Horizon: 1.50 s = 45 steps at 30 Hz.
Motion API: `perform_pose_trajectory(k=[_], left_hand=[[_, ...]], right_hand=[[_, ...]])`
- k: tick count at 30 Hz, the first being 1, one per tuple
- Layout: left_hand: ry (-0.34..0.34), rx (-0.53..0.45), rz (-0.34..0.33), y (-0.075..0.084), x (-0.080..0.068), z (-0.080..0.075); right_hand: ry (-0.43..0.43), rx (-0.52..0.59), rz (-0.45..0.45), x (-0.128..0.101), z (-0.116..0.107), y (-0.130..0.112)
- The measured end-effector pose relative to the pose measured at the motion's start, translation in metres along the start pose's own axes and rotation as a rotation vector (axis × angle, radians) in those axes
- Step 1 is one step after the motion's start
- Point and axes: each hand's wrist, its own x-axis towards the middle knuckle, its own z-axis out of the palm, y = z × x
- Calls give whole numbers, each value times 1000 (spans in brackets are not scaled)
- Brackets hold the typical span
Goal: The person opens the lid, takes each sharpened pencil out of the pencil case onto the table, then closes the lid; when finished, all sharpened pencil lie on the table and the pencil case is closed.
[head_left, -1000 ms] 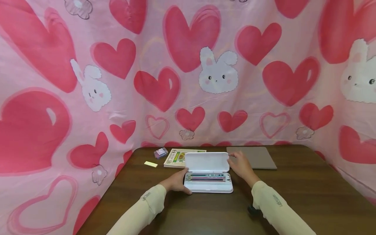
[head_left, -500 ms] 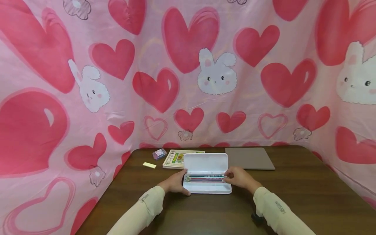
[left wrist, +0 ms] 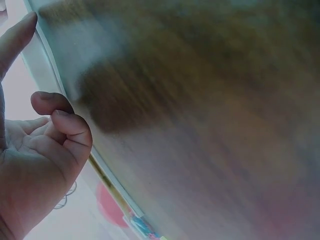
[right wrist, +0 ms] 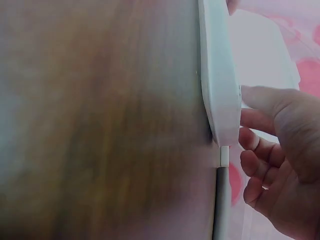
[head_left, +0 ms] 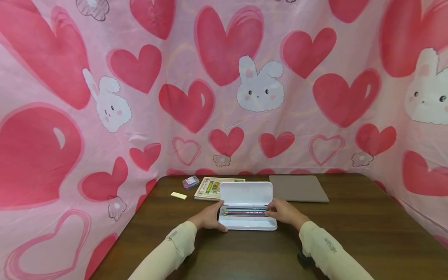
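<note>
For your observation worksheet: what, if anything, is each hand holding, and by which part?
The left hand steadies the open white pencil case at its left end. The right hand reaches the right ends of the pencils; whether it grips them cannot be told.

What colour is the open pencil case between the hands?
White, the pencil case; clearest in the head view.

A pencil case [head_left: 247, 210] is lying open at the lower centre of the frame on the bench [head_left: 367, 233], with pencils [head_left: 245, 212] resting in its tray and its lid standing up behind them. The left hand [head_left: 209, 217] is sitting at the case's left end, the right hand [head_left: 285, 212] at its right end. Behind the case to the left a booklet [head_left: 210, 187] is lying flat; further left are lying a small box [head_left: 190, 181] and an eraser [head_left: 179, 195]. Behind the case to the right a flat pad [head_left: 298, 188] is lying near the backdrop cloth [head_left: 224, 85].
</note>
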Motion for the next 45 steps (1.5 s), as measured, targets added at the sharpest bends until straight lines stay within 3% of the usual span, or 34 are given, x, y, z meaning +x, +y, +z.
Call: perform_pose_trajectory(k=[7, 14, 28, 33, 45], left_hand=[[0, 11, 2, 7, 0, -2], [-4, 18, 6, 9, 2, -1], [-11, 14, -11, 8, 1, -1], [-12, 8, -19, 7, 2, 0], [1, 6, -12, 4, -1, 0]], right_hand=[[-38, 28, 32, 5, -5, -1], [-64, -41, 52, 7, -9, -3], [-8, 44, -2, 3, -7, 0], [11, 116, 36, 1, -8, 2], [116, 148, 8, -10, -17, 23]])
